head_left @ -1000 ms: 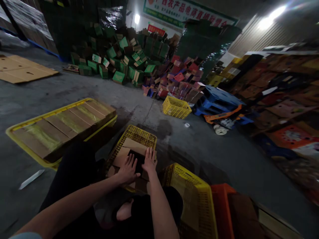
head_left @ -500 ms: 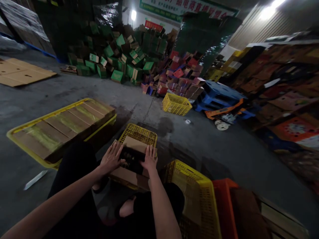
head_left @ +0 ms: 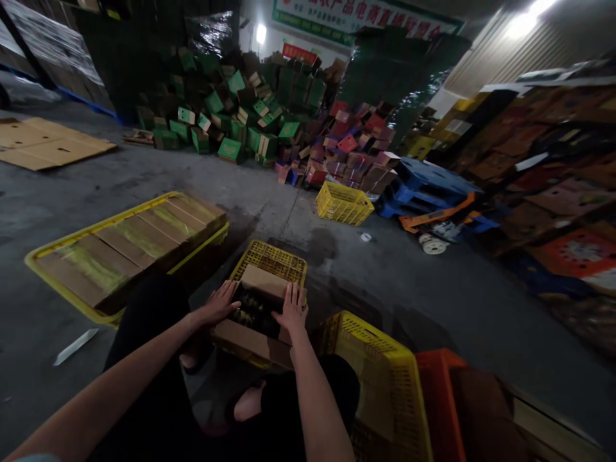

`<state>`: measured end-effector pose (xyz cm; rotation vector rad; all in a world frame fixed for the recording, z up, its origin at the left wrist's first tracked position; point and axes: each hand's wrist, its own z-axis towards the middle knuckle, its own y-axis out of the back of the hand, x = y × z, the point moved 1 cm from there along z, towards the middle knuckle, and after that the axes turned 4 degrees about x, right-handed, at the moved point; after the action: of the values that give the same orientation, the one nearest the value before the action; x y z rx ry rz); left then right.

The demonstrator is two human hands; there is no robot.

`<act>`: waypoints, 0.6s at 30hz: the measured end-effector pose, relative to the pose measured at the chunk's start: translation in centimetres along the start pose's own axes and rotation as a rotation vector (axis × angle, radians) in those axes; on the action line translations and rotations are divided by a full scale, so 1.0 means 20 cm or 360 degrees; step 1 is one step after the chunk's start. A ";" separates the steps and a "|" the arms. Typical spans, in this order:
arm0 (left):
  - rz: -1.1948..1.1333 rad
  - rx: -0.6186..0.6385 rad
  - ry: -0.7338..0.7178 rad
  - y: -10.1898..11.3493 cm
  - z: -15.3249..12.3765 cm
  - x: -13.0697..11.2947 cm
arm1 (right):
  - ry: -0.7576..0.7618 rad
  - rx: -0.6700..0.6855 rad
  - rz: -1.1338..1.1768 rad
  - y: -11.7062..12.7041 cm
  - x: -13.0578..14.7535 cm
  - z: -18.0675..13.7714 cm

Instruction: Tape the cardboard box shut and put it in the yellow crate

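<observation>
An open cardboard box [head_left: 253,342] rests on an upturned yellow crate [head_left: 276,256] between my knees. Dark round items [head_left: 250,308], too dim to name, lie inside it. My left hand [head_left: 219,305] lies along the box's left side, fingers stretched over the side flap and thumb pointing inward. On the right side, my right hand [head_left: 292,309] presses its spread fingers over the other flap, thumb toward the inside. The far flap [head_left: 264,280] and the near flap stand folded outward. Both palms hide parts of the side flaps.
Left stands a yellow crate [head_left: 36,256] of taped cartons. A yellow crate [head_left: 411,378] holding cardboard and an orange crate [head_left: 433,366] sit close on my right. Farther off are another yellow crate [head_left: 344,204], a pallet jack [head_left: 433,240] and piled green boxes [head_left: 231,149].
My left hand has slid slightly outward and flattened on the left flap, showing more of the box's contents. My right hand stays on its flap. The whole view has shifted slightly.
</observation>
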<state>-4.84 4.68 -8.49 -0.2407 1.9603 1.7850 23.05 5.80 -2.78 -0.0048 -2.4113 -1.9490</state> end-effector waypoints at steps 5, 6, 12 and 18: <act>0.0211 -0.0205 -0.0133 0.09 -0.01 -0.22 | -0.0018 -0.0002 -0.0043 0.03 0.01 -0.02; 0.0230 -0.0227 -0.0191 0.08 0.00 -0.26 | -0.0019 0.0010 -0.0041 0.04 0.01 -0.02; 0.0280 -0.0396 -0.0122 -0.02 0.02 -0.31 | 0.0021 0.0038 0.0036 0.04 0.02 -0.02; 0.0303 -0.0420 -0.0117 -0.01 0.01 -0.29 | 0.0245 0.0089 0.0541 0.06 -0.09 -0.01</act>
<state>0.29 3.85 -6.04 -0.0736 1.7440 2.1449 24.91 5.90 -1.62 -0.2375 -2.1954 -1.6685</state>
